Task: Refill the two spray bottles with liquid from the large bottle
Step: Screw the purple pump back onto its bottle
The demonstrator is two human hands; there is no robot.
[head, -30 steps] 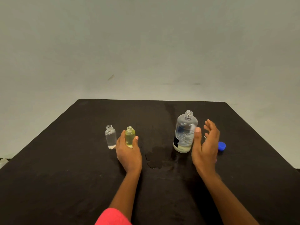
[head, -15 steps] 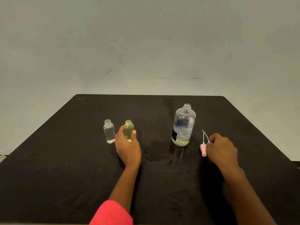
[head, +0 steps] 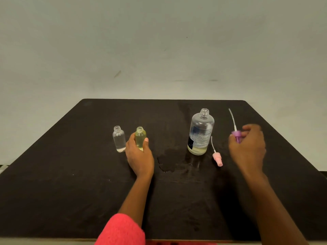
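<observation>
A small bottle of yellow liquid [head: 140, 138] stands uncapped toward the far edge of the worktop [head: 70, 191], with the left hand [head: 139, 156] grip wrapped round it. Just to its left stands a nearly empty clear small bottle [head: 119, 138]. The large bottle [head: 200, 133], open and almost drained, stands nearer the right edge. The right hand [head: 247, 149] holds a purple spray top [head: 236, 135] in the air, grip pinched on it, tube pointing up. The step is likely capping the filled bottle, so the tube must turn down into the neck. A pink spray top [head: 217, 157] and a wet patch [head: 168, 160] lie between the hands. The near edge has room.
</observation>
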